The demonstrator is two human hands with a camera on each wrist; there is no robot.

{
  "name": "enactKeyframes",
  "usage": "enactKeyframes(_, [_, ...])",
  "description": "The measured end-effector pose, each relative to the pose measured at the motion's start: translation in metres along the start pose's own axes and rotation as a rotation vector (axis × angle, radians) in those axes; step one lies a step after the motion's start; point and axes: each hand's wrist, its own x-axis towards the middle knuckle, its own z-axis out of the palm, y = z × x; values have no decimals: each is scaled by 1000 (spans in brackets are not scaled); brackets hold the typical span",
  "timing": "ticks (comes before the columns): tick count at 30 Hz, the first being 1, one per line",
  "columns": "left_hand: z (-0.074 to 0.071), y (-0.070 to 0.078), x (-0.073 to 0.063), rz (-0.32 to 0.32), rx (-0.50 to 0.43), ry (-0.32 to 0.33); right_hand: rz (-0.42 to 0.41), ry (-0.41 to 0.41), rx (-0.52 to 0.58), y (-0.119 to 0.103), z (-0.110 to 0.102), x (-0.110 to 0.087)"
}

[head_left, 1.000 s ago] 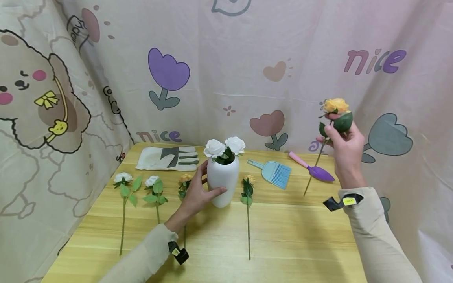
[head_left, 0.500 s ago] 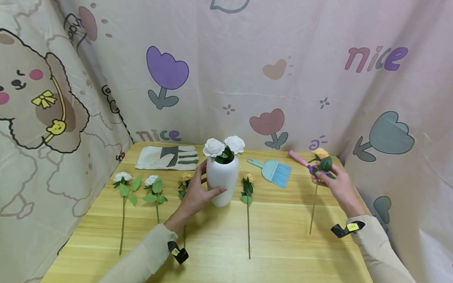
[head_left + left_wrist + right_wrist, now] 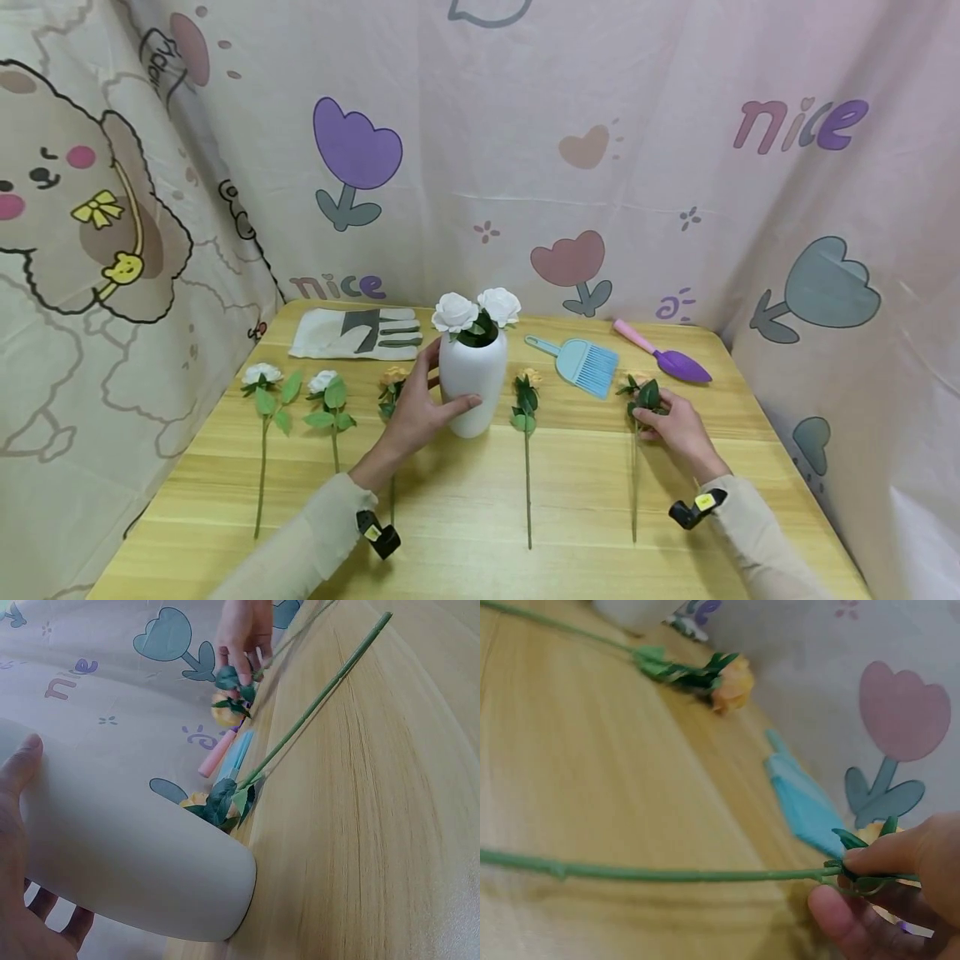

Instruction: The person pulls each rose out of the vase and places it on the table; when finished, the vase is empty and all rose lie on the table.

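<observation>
My left hand (image 3: 420, 415) grips the side of a white vase (image 3: 478, 387) that stands upright and holds two white artificial roses (image 3: 455, 312). In the left wrist view its thumb and fingers wrap the vase. Over the right part of the table my right hand (image 3: 684, 432) pinches a yellow artificial rose (image 3: 634, 492) just under its bloom, among the leaves. Its long green stem points toward the front edge, low over the wood. The right wrist view shows thumb and fingers on the stem (image 3: 667, 875). Another yellow rose (image 3: 527, 425) lies between vase and right hand.
Two white roses (image 3: 262, 408) lie at the left. A yellow rose (image 3: 392, 379) is partly hidden behind my left hand. Along the back are work gloves (image 3: 322, 335), a blue dustpan-like piece with a brush (image 3: 588, 367) and a purple trowel (image 3: 682, 367). A printed curtain hangs behind.
My right hand has brought the yellow rose down from above the trowel, leftward and nearer, to the table surface. The left hand and vase have stayed put.
</observation>
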Motion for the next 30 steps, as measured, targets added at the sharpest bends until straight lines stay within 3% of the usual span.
enactKeyframes(5, [2, 0, 1, -6, -3, -6, 45, 32, 9, 11, 7, 0])
enactKeyframes(9, [2, 0, 0, -9, -3, -5, 14, 69, -82, 13, 7, -2])
enactKeyframes(19, [-1, 1, -1, -10, -10, -2, -42, 187, -147, 4, 3, -7])
enactKeyframes(22, [-1, 1, -1, -12, -14, -5, -86, 226, -144, -4, 0, -8])
enactKeyframes(30, [-1, 2, -1, -6, -7, -9, -286, 424, -142, -42, -8, -4])
